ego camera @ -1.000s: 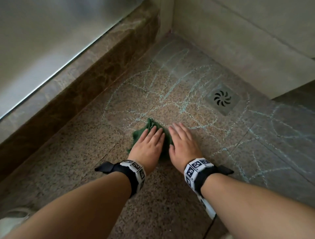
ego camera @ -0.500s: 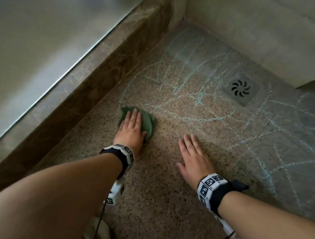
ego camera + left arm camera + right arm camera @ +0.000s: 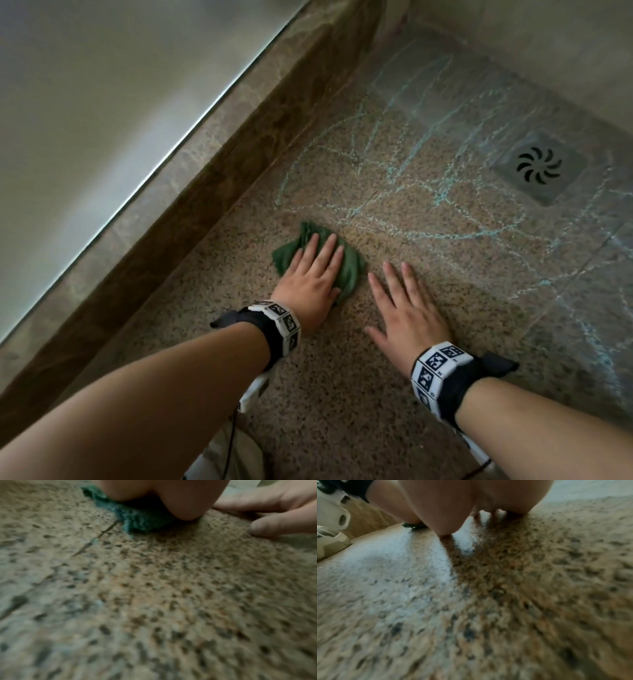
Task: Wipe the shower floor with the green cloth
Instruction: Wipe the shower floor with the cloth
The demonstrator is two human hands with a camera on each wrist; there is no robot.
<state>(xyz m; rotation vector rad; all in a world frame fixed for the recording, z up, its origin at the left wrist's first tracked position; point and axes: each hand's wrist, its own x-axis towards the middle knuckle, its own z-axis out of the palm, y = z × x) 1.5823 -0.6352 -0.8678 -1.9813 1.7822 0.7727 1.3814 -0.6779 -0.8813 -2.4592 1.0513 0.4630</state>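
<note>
A crumpled green cloth (image 3: 349, 267) lies on the speckled granite shower floor (image 3: 342, 394). My left hand (image 3: 313, 274) presses flat on the cloth with straight fingers. In the left wrist view the cloth (image 3: 137, 519) shows under the heel of that hand. My right hand (image 3: 402, 301) rests flat on the bare floor just right of the cloth, fingers spread and holding nothing. Pale blue-green chalk scribbles (image 3: 428, 185) cover the floor beyond both hands.
A square metal drain (image 3: 539, 166) sits in the floor at the far right. A brown marble curb (image 3: 191, 185) with a glass panel above runs along the left. Tiled walls (image 3: 548, 44) close the far corner. A light shoe (image 3: 330, 543) shows at the left of the right wrist view.
My left hand slid the cloth left toward the curb, then back right beside my right hand. The right hand left the cloth and now rests on bare floor.
</note>
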